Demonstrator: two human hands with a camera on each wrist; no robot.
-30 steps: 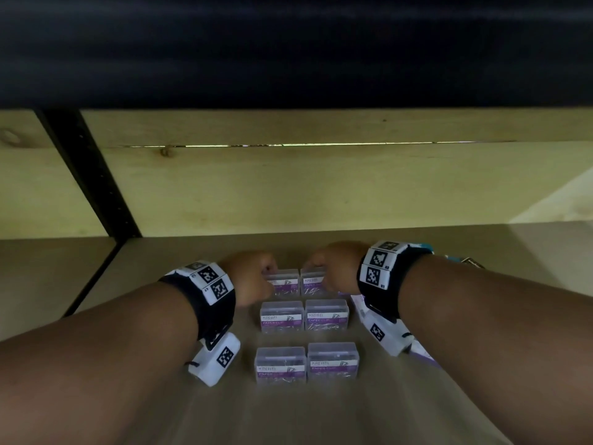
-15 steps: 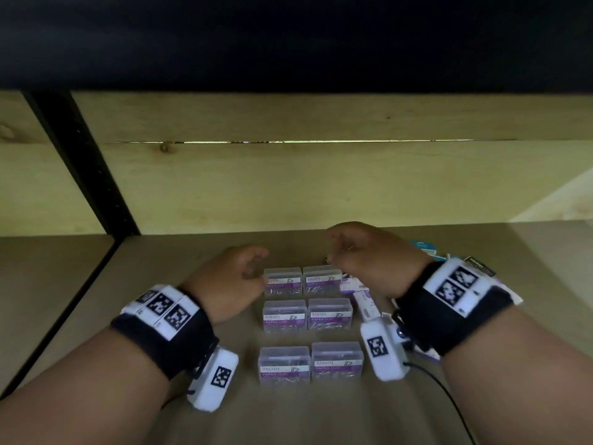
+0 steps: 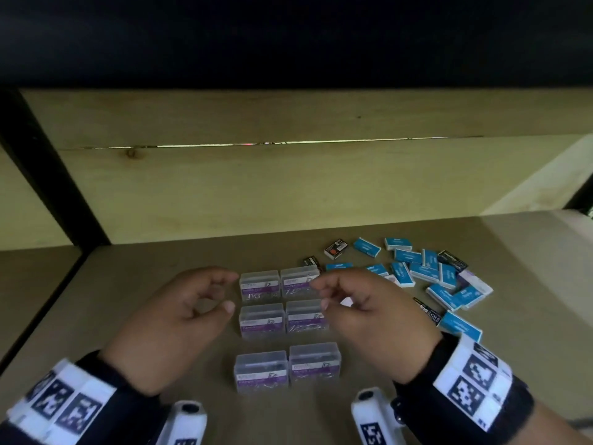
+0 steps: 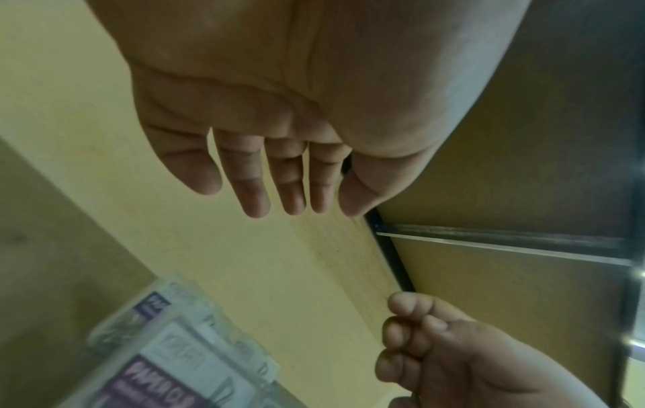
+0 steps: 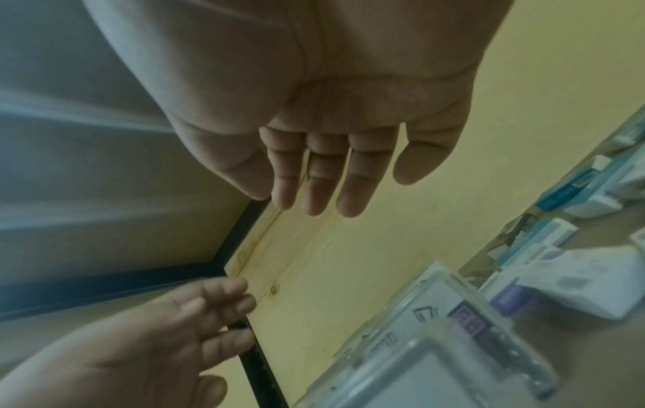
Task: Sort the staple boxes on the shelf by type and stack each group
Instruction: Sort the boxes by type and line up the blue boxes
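Six clear plastic boxes with purple labels stand in a two-by-three grid on the wooden shelf [image 3: 160, 316]: a far pair [image 3: 259, 284], a middle pair [image 3: 262, 321] and a near pair [image 3: 315, 362]. My left hand [image 3: 224, 292] hovers left of the grid with fingers loosely curled, holding nothing. My right hand [image 3: 324, 293] hovers over the grid's right side, also empty. The left wrist view shows the left hand [image 4: 258, 193] with straight fingers above a clear box [image 4: 174, 359]. The right wrist view shows the right hand [image 5: 314, 187] equally bare.
Several blue boxes [image 3: 426, 271] lie scattered at the right of the shelf, mixed with black boxes [image 3: 336, 249] and a white-and-purple box [image 3: 475, 281]. A wooden back wall [image 3: 288, 194] closes the shelf. A black upright [image 3: 48, 175] stands at the left.
Both hands have let go of the far pair of clear boxes and drawn back toward me, fingers loosening. The scattered blue and black boxes at the right have come into view.
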